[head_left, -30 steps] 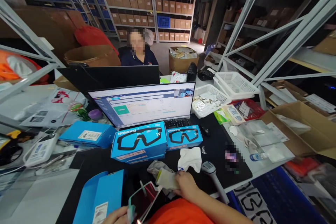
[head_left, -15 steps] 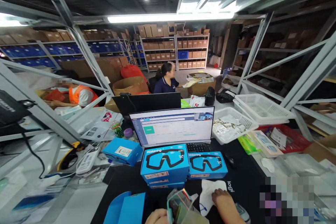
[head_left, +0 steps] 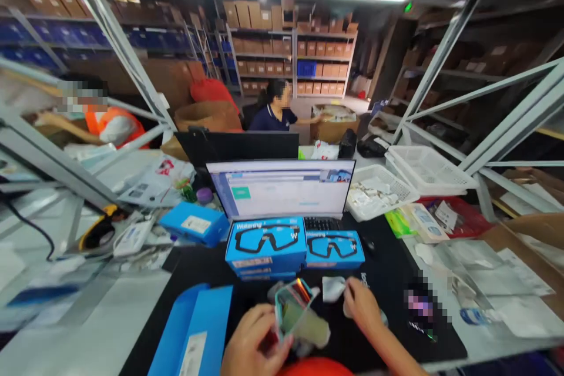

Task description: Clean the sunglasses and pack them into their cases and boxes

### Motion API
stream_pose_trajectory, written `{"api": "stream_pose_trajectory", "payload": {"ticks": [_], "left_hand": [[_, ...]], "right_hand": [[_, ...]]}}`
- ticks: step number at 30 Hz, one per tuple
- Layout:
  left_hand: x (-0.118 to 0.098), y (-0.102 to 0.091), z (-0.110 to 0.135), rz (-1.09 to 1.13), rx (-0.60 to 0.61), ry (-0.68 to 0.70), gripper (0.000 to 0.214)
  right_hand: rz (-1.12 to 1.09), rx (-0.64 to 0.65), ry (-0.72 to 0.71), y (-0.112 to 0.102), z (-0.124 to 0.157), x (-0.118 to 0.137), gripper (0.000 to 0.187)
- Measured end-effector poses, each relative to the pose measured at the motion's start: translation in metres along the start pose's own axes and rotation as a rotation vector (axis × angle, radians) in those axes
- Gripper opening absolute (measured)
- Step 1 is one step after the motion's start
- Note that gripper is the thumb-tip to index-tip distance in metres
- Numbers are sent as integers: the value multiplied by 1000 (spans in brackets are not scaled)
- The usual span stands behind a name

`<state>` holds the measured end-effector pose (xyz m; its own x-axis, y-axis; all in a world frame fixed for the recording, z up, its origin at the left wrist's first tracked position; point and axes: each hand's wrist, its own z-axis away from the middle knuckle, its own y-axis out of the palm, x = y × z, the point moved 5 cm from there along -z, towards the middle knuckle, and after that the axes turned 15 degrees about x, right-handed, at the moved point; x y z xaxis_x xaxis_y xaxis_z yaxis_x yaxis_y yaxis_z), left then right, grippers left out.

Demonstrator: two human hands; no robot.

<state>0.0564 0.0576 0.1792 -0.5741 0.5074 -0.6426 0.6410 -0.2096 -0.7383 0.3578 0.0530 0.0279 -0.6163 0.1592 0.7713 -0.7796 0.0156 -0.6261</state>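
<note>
My left hand (head_left: 254, 338) is closed on a pair of teal-framed sports glasses (head_left: 296, 305), with an orange glint on the lens. A pale, see-through flap (head_left: 315, 330) hangs by the glasses; motion blur hides what it is. To the right, the fingers of my right hand (head_left: 363, 305) pinch a white cloth (head_left: 332, 289) by its edge, just above the black desk mat (head_left: 388, 335). An opened blue box (head_left: 210, 311) lies left of my left hand. Blue boxes printed with glasses (head_left: 267, 244) and a single similar box (head_left: 332, 249) stand in front of both hands.
Behind the boxes are a monitor (head_left: 282, 191), a keyboard (head_left: 321, 223) and a mouse (head_left: 369, 242). Another blue box (head_left: 194, 223) sits on the left. White baskets (head_left: 381, 191) and plastic bags (head_left: 476, 258) lie right. Two people sit beyond the desk.
My left hand has lifted the glasses further into view. My right hand, which lay on the flat white cloth, now holds it bunched and raised. The camera view has tilted down.
</note>
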Motion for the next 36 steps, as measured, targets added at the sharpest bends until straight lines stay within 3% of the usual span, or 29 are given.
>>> {"api": "stream_pose_trajectory", "payload": {"ticks": [4,9,12,15,19,21,23,25,27,30,36], "left_hand": [[-12,-4,3,-21,-41,-67,5],[-31,-7,4,-38,-62,-30,8],[-40,-15,6,-59,-92,5,8],[-47,-26,9,-59,-150,35,7],[-56,-33,14,-119,-220,74,7],[-58,-31,15,-179,-235,64,6],[-58,-25,15,-232,-220,37,3],[-58,-17,15,-277,-187,17,10],[-58,-10,16,-338,-179,15,17],[-59,2,21,-424,-212,47,19],[-64,15,33,-432,-376,155,15]], "right_hand": [[-290,66,194,-19,41,1,42],[-702,170,403,-23,83,21,44],[-957,54,465,-34,94,37,42],[-1007,-78,453,-48,97,53,41],[-1095,-83,402,-47,96,82,36],[-1153,6,325,-37,95,103,33],[-1180,204,192,-22,91,131,34],[-1104,479,7,-5,88,162,32],[-943,614,-167,6,85,184,22],[-835,455,-255,13,80,194,10],[-926,150,-110,11,77,187,16]]}}
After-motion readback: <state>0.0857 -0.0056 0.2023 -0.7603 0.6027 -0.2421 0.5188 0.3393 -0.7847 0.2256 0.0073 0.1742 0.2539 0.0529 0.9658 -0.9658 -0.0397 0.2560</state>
